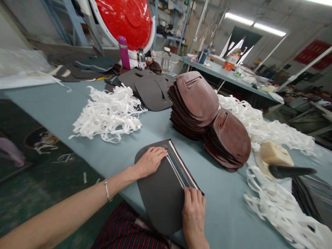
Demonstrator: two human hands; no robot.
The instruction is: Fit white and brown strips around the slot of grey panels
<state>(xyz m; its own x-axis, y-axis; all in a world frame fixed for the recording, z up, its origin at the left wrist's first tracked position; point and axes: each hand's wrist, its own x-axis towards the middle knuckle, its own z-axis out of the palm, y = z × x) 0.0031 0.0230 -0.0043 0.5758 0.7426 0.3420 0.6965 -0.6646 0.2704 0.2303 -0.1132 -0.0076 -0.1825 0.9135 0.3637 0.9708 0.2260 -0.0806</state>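
Observation:
A dark grey panel (160,200) with a rounded end lies on the table in front of me. Along its straight side runs a zipper-like dark strip (180,169) edged by white bands, with a thin brown edge beyond. My left hand (151,160) rests flat on the panel, fingers stretched to the strip's far end. At the near end, the fingers of my right hand (194,211) curl over the panel's edge and grip it; the thumb is hidden. Just beyond stand two stacks of brown leather-like pieces, a taller stack (198,97) and a lower stack (232,138), each top piece slotted.
White strip scraps form a heap (109,114) at left, a long pile (272,128) behind the stacks and a tangle (282,211) at right. A tape roll (276,154) sits near a black-handled tool (292,171). Grey slotted panels (151,90) and a pink bottle (123,52) stand farther back.

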